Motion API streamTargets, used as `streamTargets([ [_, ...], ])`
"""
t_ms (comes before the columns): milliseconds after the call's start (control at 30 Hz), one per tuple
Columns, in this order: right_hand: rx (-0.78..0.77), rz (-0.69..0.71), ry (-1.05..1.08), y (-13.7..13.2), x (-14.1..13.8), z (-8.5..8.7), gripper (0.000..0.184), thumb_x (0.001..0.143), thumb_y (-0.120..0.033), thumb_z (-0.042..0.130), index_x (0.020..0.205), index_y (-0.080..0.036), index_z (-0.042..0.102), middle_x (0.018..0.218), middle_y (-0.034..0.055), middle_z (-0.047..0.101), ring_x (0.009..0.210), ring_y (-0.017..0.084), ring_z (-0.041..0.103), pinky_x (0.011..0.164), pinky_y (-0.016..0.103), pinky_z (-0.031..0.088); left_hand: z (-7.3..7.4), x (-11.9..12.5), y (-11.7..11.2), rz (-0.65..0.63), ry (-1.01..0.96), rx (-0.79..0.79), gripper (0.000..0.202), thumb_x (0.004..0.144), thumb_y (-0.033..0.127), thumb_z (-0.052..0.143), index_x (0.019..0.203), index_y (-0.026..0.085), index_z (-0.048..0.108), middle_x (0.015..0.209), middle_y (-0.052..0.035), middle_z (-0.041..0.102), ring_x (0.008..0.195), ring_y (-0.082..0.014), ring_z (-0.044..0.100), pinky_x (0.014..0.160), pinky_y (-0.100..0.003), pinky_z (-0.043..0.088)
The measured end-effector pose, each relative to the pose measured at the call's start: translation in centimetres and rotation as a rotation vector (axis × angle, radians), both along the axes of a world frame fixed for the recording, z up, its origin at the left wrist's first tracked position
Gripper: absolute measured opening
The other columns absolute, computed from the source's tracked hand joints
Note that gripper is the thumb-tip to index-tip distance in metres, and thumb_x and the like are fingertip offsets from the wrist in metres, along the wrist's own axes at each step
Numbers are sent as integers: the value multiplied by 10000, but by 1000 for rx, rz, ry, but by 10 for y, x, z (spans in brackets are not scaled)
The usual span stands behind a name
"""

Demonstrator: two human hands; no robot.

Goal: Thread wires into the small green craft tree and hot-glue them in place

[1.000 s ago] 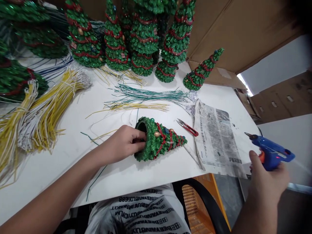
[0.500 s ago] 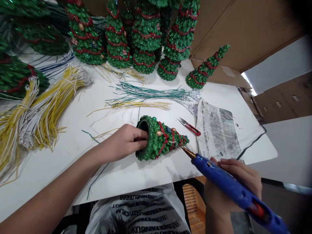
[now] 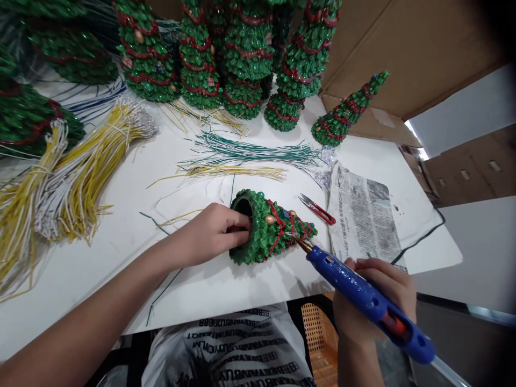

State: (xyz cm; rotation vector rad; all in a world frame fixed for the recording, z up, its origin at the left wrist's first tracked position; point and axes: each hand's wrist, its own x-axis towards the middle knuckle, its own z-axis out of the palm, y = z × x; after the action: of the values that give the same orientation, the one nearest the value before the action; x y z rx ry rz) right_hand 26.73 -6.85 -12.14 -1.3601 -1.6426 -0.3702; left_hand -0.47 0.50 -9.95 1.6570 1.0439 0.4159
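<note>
A green Christmas tree figure with red garlands lies on its side on the white table, its hollow base facing left. My left hand grips the rim of that base, fingertips inside the opening and partly hidden. In my right hand is a blue hot glue gun, its brass tip touching or very near the tree's side, by a small pale bit among the garlands. A clear glue stick trails from the gun's rear end.
Red-handled thread snips lie beside a newspaper sheet. Green and white wires and yellow wires stretch behind the tree. Thick yellow-white wire bundles lie left. Several finished trees stand at the back, near cardboard.
The glue gun's tip has moved left and up, from near the tree's narrow top to its side. My left hand keeps its hold on the base. The whole view has shifted slightly.
</note>
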Motion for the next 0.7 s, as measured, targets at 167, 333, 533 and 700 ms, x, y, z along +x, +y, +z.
streamTargets([
  [167, -11, -17, -3, -1, 0, 1, 240, 623, -39, 736, 732, -184, 579, 802, -5, 625, 664, 139, 603, 650, 305, 516, 1, -1, -1, 1, -7, -3, 234, 753, 289, 472, 617, 130, 577, 583, 17, 479, 559, -92, 408, 527, -183, 338],
  [333, 11, -7, -23, 2, -2, 2, 231, 625, -34, 721, 718, -184, 573, 783, -16, 620, 646, 126, 596, 640, 284, 508, 0, 0, 0, 0, -5, -4, 233, 753, 281, 477, 628, 127, 598, 576, 18, 479, 550, -92, 404, 518, -183, 333],
  [533, 27, -12, -29, 4, -1, 1, 256, 603, -10, 718, 706, -188, 565, 776, -25, 616, 645, 127, 592, 634, 280, 505, -1, -1, 0, 0, -3, 5, 242, 759, 286, 483, 628, 125, 607, 559, 25, 450, 546, -89, 393, 512, -180, 320],
  [700, 97, 52, -39, 7, 2, -1, 224, 633, -43, 731, 720, -187, 583, 777, -24, 619, 629, 120, 583, 628, 276, 485, -1, -1, 0, -4, 7, 6, 245, 758, 290, 474, 622, 126, 593, 556, 26, 451, 545, -90, 399, 517, -186, 320],
])
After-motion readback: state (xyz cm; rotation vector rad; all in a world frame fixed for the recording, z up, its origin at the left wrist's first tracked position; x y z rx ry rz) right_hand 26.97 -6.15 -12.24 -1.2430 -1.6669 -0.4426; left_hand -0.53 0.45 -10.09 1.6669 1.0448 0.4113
